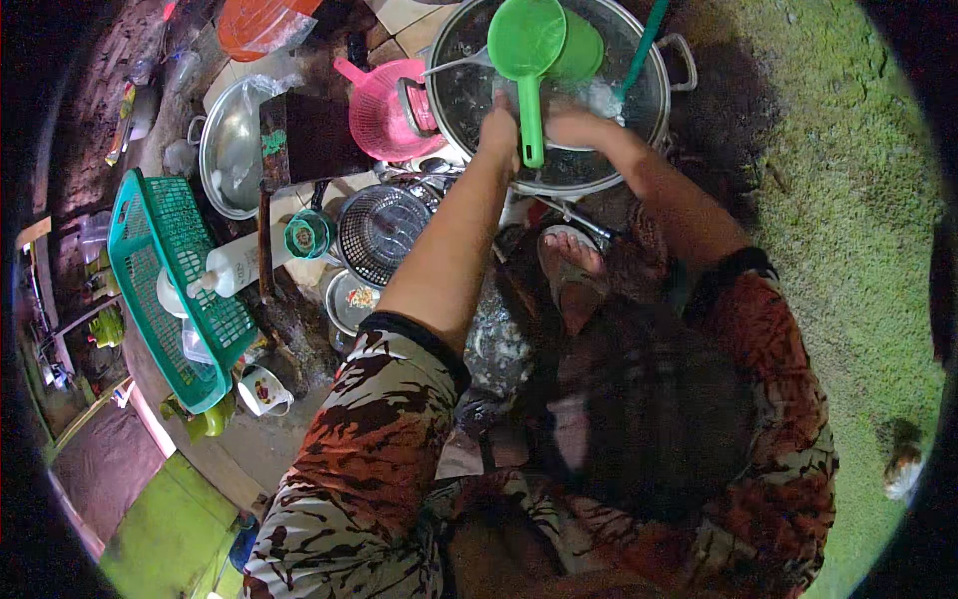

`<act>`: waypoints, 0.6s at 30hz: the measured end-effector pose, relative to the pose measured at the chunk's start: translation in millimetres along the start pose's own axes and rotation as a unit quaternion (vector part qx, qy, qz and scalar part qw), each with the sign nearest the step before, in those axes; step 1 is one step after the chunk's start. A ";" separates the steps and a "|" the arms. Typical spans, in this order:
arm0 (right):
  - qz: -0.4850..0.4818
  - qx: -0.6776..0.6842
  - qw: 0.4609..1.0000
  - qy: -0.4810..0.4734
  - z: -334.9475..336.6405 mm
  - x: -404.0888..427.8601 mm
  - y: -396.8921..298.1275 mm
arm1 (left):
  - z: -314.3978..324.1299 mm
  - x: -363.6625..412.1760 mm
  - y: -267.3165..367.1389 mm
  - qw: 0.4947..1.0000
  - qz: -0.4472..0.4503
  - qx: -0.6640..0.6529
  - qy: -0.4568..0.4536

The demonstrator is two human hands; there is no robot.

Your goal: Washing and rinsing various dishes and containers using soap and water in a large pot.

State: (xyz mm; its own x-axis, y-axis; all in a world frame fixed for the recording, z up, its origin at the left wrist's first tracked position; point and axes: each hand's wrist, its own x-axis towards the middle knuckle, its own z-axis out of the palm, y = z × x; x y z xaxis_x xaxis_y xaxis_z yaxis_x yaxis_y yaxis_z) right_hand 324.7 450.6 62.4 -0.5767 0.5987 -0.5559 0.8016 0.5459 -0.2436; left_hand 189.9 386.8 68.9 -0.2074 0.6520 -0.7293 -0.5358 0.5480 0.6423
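A wide metal basin with side handles stands before me, holding dark water. Both my hands reach into it. My left hand is at the near left, its fingers partly hidden at the water. My right hand is blurred, beside a pale rim that may belong to a dish. What either hand grips is unclear. Between them a green plastic dipper points its handle towards me, overlapping a green plastic cup. A metal spoon or ladle lies at the left, and a teal-handled brush leans at the right.
A pink plastic strainer and a metal colander stand left of the basin. Farther left are a metal pan, a teal basket with dishes, a white pump bottle and a white mug. Mossy ground lies right.
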 end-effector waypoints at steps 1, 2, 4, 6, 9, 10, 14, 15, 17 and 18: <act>-0.127 0.037 0.990 0.045 -1.9 -0.6 -6.1 | -2.4 0.6 -2.0 1.000 0.021 -0.009 -0.014; -0.228 0.070 0.970 0.052 -7.1 -7.2 -5.7 | -3.7 2.5 -2.9 0.997 0.049 -0.005 -0.058; -0.131 0.055 0.988 0.061 -23.8 -20.7 -6.3 | -6.6 5.1 -7.9 0.993 0.025 -0.067 -0.098; 0.055 0.028 0.998 0.013 -45.0 -30.8 -4.8 | -6.6 7.3 -11.2 0.985 0.043 -0.122 -0.116; 0.152 0.216 0.948 0.178 -63.6 -27.8 -5.0 | -2.8 8.0 -10.6 0.981 0.020 -0.164 -0.098; 0.138 0.207 0.940 0.235 -63.9 -20.9 -5.7 | -1.6 6.8 -9.4 0.983 0.018 -0.160 -0.089; -0.042 0.132 0.872 0.469 -45.9 13.5 16.5 | 4.2 -2.5 2.7 0.993 0.004 -0.113 0.020; -0.077 0.111 0.871 0.472 -39.4 23.0 27.6 | 5.6 -5.3 5.9 0.989 -0.019 -0.144 0.012; -0.043 0.074 0.957 0.278 -14.8 32.5 51.3 | 6.4 -11.6 10.5 0.992 -0.005 -0.127 0.019; -0.124 0.367 0.890 0.240 9.2 31.2 56.9 | 6.2 -13.8 12.4 0.993 -0.022 -0.114 0.018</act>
State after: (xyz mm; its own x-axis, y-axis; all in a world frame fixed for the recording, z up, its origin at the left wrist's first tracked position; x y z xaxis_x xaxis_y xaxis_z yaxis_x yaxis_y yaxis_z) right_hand 353.8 495.0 23.9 -0.6093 0.7912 -0.0516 0.4257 0.2716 -0.8631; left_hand 191.2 387.8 88.4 -0.2070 0.6086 -0.7660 -0.7159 0.4394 0.5426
